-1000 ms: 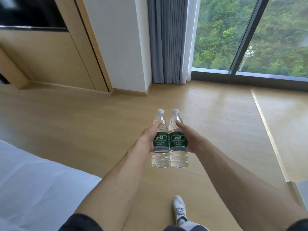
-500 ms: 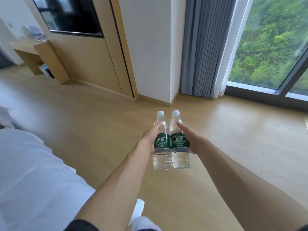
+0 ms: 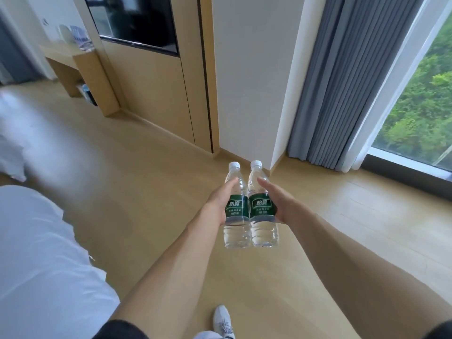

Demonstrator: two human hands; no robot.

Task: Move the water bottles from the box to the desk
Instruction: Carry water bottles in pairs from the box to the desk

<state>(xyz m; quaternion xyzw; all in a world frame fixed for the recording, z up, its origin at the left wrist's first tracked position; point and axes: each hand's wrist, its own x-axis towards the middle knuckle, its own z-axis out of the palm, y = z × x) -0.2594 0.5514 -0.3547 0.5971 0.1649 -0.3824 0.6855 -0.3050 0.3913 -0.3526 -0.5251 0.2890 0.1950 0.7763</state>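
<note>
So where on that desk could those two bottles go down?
The wooden desk top looks bare along its near edge and toward its right corner. Its back edge by the wall looks crowded with blurred items, too small to identify. The left hand and right hand carry the bottles upright, pressed together, over open floor.

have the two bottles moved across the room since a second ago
Yes. The two bottles, held upright between left hand and right hand, have gone left, away from the window, toward the desk.
</note>
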